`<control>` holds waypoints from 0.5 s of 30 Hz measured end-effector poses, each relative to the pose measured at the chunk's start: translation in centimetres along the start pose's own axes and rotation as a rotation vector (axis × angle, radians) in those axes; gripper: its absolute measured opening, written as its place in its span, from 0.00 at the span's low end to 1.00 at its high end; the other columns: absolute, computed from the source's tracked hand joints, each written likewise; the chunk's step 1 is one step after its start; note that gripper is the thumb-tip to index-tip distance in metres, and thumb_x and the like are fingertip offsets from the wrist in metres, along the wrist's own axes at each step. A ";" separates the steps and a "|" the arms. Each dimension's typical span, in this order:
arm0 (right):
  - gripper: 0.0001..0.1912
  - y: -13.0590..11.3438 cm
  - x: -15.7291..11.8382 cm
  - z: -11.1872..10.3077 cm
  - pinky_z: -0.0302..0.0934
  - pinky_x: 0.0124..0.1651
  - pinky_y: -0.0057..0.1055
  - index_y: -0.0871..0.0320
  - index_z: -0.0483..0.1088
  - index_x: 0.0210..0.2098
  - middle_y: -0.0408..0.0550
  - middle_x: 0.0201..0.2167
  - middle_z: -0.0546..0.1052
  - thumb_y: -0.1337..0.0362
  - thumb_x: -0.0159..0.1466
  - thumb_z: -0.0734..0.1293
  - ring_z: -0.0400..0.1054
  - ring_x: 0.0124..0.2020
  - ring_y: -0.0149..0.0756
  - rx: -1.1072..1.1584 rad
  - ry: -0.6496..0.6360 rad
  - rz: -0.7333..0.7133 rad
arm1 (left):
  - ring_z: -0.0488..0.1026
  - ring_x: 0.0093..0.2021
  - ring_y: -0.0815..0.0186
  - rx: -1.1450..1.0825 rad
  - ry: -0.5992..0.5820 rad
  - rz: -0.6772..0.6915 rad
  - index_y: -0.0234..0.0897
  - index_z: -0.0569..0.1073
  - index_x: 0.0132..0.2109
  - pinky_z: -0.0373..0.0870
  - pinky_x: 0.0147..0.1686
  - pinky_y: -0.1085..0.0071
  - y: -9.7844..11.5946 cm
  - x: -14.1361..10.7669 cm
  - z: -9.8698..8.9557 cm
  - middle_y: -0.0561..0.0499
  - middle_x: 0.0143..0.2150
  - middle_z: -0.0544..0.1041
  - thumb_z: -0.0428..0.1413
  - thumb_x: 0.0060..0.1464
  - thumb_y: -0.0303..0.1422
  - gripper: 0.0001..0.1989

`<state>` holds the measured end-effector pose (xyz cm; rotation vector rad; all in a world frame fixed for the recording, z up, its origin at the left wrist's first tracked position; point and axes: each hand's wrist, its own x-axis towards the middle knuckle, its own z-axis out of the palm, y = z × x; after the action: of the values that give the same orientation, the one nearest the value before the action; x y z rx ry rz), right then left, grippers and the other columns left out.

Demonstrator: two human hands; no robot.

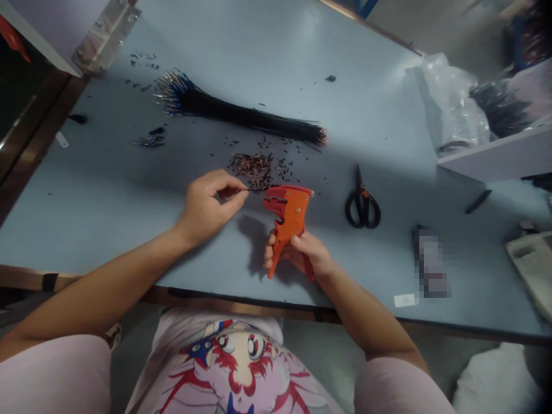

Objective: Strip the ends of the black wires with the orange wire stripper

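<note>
Between thumb and forefinger, my left hand (211,204) pinches a thin black wire (255,190) whose end points toward the jaws of an orange and red wire stripper (293,210). My right hand (302,253) is wrapped around the stripper's handles. Whether the wire tip lies inside the jaws, I cannot tell. Just beyond the hands is a pile of cut insulation and copper scraps (256,167). Farther back lies a long bundle of black wires (241,112), with blue and metal tips at its left end and bare copper at its right.
Black-handled scissors (363,207) lie to the right of the stripper. A pixelated object (431,264) and a white label (405,300) are near the front right edge. Plastic bags (457,103) sit at the back right. A few blue-tipped pieces (149,141) lie at left.
</note>
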<state>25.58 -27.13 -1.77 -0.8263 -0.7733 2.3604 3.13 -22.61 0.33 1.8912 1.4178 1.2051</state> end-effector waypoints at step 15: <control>0.23 0.2 -0.2 0.3 0.69 0.35 0.42 0.64 0.68 0.41 0.55 0.33 0.77 0.51 0.58 0.69 0.75 0.33 0.44 -0.043 0.013 -0.011 | 0.68 0.28 0.71 0.002 -0.069 0.069 0.36 0.74 0.29 0.65 0.31 0.72 0.1 -0.7 0.6 0.53 0.26 0.73 0.56 0.52 0.28 0.04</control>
<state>25.47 -27.43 -1.65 -0.8521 -0.8236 2.3339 3.66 -23.21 -0.12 1.9779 1.3278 1.1584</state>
